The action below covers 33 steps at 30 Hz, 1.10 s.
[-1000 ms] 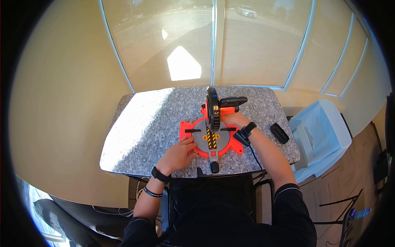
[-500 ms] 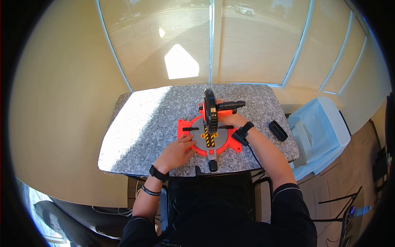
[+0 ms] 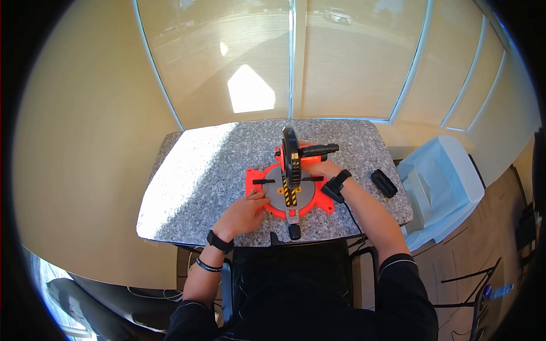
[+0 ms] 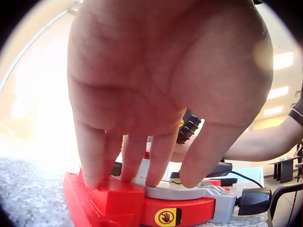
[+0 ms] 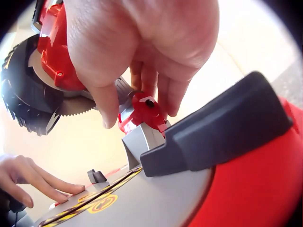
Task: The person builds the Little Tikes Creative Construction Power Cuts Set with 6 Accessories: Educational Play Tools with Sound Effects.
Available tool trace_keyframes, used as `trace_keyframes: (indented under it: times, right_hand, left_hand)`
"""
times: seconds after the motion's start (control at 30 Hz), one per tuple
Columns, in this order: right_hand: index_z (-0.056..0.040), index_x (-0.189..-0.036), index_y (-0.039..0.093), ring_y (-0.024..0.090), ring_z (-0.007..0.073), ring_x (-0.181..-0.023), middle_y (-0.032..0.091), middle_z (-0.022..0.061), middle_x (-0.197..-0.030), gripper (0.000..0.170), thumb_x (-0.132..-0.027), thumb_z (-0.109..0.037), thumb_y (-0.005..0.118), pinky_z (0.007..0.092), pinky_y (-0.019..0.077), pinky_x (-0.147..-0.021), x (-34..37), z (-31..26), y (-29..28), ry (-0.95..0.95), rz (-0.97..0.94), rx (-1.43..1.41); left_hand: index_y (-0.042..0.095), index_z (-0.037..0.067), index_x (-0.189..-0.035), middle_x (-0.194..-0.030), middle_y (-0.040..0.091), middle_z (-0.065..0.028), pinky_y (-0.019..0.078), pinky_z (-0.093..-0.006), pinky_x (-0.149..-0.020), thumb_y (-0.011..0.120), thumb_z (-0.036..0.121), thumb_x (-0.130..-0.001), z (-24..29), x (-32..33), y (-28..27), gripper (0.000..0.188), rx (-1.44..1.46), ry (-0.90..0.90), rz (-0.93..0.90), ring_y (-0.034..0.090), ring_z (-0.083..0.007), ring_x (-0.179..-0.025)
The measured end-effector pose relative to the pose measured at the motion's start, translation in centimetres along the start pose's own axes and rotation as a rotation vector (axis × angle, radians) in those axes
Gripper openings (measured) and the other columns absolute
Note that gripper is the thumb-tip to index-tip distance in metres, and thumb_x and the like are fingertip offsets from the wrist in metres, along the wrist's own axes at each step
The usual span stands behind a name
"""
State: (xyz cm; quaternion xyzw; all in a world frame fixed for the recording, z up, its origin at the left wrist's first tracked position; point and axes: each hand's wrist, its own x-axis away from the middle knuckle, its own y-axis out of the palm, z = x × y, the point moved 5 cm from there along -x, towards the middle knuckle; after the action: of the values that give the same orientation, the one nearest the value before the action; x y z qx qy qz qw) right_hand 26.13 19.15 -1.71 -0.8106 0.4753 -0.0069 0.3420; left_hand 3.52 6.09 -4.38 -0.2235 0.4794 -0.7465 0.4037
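A red, grey and black toy miter saw (image 3: 274, 198) stands on the speckled table, its black-guarded blade (image 3: 291, 157) raised over a yellow-and-black striped slot. My left hand (image 3: 243, 217) rests with straight fingers on the left front rim of the saw's base. In the left wrist view those fingertips (image 4: 188, 179) touch the red and grey base. Behind the blade, my right hand (image 3: 315, 166) grips the red hinge (image 5: 144, 111) at the back of the saw, thumb on one side and fingers on the other. The saw's black handle (image 3: 319, 149) sticks out to the right, above that hand.
A black case-like object (image 3: 384, 183) lies on the table (image 3: 352, 219) at the right. Beyond the table's right edge stands a bin lined with light blue plastic (image 3: 446, 190). A cable (image 3: 354, 217) runs from the right wrist camera over the table's front edge.
The saw's head, with its blade and handle, has come down a little toward me. Both hands keep their places on the saw; the head view has shifted slightly.
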Motion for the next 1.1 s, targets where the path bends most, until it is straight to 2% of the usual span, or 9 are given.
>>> trace_keyframes:
  times: [0.13,0.2,0.23,0.43,0.5,0.63,0.73,0.9,1.1]
  right_hand:
    - [-0.008,-0.13,0.067,0.071,0.0197,-0.109,0.074,0.0072,-0.121,0.039,-0.093,-0.014,0.076,0.036,0.0582,-0.096,-0.7,2.5,0.8,0.032,-0.019,-0.143]
    - [-0.0085,-0.133,0.067,0.07,0.0198,-0.115,0.073,0.0074,-0.126,0.04,-0.095,-0.015,0.075,0.0357,0.0568,-0.1,-0.4,3.0,0.9,0.116,-0.058,-0.456]
    - [-0.0085,-0.133,0.067,0.07,0.0198,-0.115,0.073,0.0074,-0.126,0.04,-0.095,-0.015,0.075,0.0357,0.0568,-0.1,-0.3,2.8,0.8,0.115,-0.059,-0.456]
    - [-0.01,-0.142,0.062,0.067,0.022,-0.121,0.07,0.0101,-0.134,0.045,-0.098,-0.018,0.072,0.0368,0.0543,-0.106,0.2,4.1,0.6,0.073,-0.079,-0.413]
    - [-0.0118,-0.144,0.062,0.066,0.0253,-0.124,0.069,0.0131,-0.137,0.046,-0.099,-0.016,0.07,0.0387,0.053,-0.108,0.6,5.8,-0.5,-0.13,0.035,0.056]
    - [-0.0128,-0.142,0.064,0.066,0.0278,-0.125,0.067,0.0151,-0.139,0.047,-0.096,-0.011,0.071,0.0411,0.0527,-0.107,3.3,0.8,-4.3,0.062,0.112,0.114]
    - [-0.0054,-0.135,0.066,0.066,0.0231,-0.124,0.069,0.0124,-0.136,0.038,-0.097,-0.007,0.069,0.0415,0.0519,-0.109,4.2,-0.2,-6.8,0.162,0.22,0.212]
    - [-0.0062,-0.12,0.074,0.071,0.0207,-0.109,0.075,0.0105,-0.118,0.026,-0.096,0.001,0.066,0.0342,0.0563,-0.095,5.3,-5.2,-9.9,-0.072,0.469,0.148]
    - [-0.0035,-0.108,0.076,0.071,0.0194,-0.096,0.075,0.0091,-0.106,0.015,-0.094,-0.003,0.071,0.0319,0.0555,-0.085,6.2,-12.6,-10.0,-0.195,0.481,0.207]
  left_hand:
    - [0.064,0.006,-0.139,-0.155,0.051,-0.0202,0.0469,-0.0474,-0.114,0.062,0.017,-0.095,0.0,0.0,0.0,0.046,0.015,0.013,0.028,0.049,-0.0397,-0.142]
    - [0.065,0.005,-0.137,-0.153,0.053,-0.0218,0.0468,-0.0475,-0.114,0.062,0.016,-0.094,0.0,0.0,0.0,0.045,0.029,0.01,0.038,0.049,-0.0413,-0.142]
    - [0.065,0.005,-0.137,-0.153,0.053,-0.0216,0.0468,-0.0474,-0.114,0.062,0.016,-0.094,0.0,0.0,0.0,0.045,0.026,0.009,0.039,0.049,-0.0413,-0.142]
    - [0.065,0.005,-0.137,-0.153,0.053,-0.0212,0.0471,-0.0474,-0.114,0.061,0.016,-0.094,0.1,0.0,-0.1,0.045,0.019,-0.003,0.037,0.05,-0.0409,-0.141]
    - [0.065,0.005,-0.137,-0.153,0.054,-0.0211,0.0472,-0.0475,-0.114,0.061,0.016,-0.094,0.1,0.1,0.0,0.045,0.016,0.0,0.042,0.05,-0.0407,-0.141]
    - [0.064,0.007,-0.139,-0.155,0.052,-0.0193,0.0479,-0.0472,-0.113,0.061,0.018,-0.096,-0.1,0.1,0.1,0.045,0.008,-0.01,0.04,0.049,-0.0384,-0.143]
    - [0.064,0.007,-0.14,-0.157,0.05,-0.0179,0.0481,-0.0468,-0.113,0.062,0.019,-0.097,-0.1,0.2,0.1,0.045,0.005,-0.024,0.026,0.048,-0.0363,-0.144]
    - [0.065,0.008,-0.139,-0.156,0.052,-0.017,0.0475,-0.0457,-0.113,0.062,0.019,-0.097,0.0,0.2,0.1,0.044,-0.004,-0.019,0.042,0.049,-0.0357,-0.143]
    - [0.07,0.008,-0.13,-0.146,0.06,-0.0137,0.0527,-0.0437,-0.107,0.065,0.01,-0.093,0.2,0.2,0.0,0.038,-0.055,0.055,0.145,0.057,-0.0332,-0.134]
